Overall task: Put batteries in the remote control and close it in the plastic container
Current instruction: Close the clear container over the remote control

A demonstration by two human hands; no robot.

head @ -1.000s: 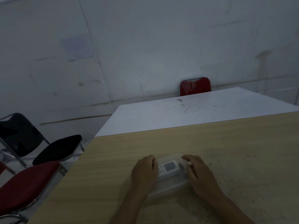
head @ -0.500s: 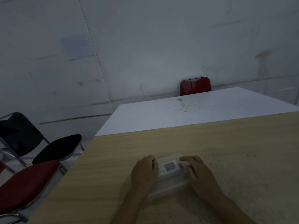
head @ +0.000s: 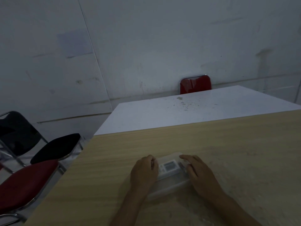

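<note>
The plastic container (head: 171, 181) lies flat on the wooden table (head: 236, 152), close to the near edge, and the remote control (head: 168, 167) shows through its clear top with the small grey screen facing up. One hand rests on each short end: the left hand (head: 144, 172) curls over the left side with its fingers bent down onto the rim, and the right hand (head: 199, 172) lies flatter, fingers spread along the right side and far corner. Neither pinches anything; both press down on the box. To me that looks like pushing a lid shut while keeping the box from sliding, so the closing step seems to be in hand or nearly finished, though I cannot tell whether the lid has snapped home. The light is dim and the remote's screen is too blurred to read; I see no brand or label anywhere.
</note>
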